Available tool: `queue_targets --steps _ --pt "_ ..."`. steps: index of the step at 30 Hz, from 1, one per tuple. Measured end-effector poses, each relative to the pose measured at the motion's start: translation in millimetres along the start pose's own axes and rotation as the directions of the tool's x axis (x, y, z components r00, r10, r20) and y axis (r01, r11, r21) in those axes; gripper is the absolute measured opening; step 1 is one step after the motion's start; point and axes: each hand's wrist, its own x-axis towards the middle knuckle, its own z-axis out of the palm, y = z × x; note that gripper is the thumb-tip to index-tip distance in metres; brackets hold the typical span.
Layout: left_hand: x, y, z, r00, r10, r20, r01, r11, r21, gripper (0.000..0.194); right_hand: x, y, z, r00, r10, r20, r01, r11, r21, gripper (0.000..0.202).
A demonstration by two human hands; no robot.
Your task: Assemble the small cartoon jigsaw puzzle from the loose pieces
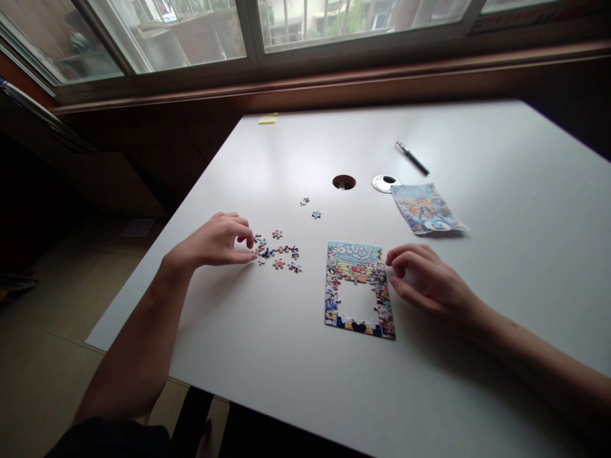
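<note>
A jigsaw puzzle (334, 270) lies flat on the white table, its outer pieces joined around a bare gap in the lower middle. Left of it is a loose pile of puzzle pieces (267, 252). My left hand (217, 240) is at the pile's left edge, thumb and bent fingers apart, with no piece visible between them. Beside the puzzle's right edge rests my right hand (427, 280), fingers curled loosely and thumb apart, holding nothing that I can see. Two single pieces, one a blue puzzle piece (316, 215), lie above the pile.
A creased picture sheet (424, 207) lies at the upper right of the puzzle, overlapping a round metal cover (382, 184). Left of that is a cable hole (344, 182) in the table (267, 356). Farther back are a black pen (413, 159) and yellow tape (268, 118).
</note>
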Motion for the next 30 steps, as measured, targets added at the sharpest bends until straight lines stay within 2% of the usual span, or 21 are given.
queue_targets --steps 6,30 --pt "2.1 1.2 2.4 0.998 0.011 0.062 -0.007 0.998 -0.066 0.011 0.3 -2.5 0.9 1.0 0.01 -0.012 -0.01 1.0 0.006 0.011" --pt "1.0 -5.4 3.2 0.996 0.01 0.088 0.0 0.993 -0.117 0.013 0.9 -2.0 -2.8 0.999 -0.002 0.032 0.003 1.0 -0.031 0.016"
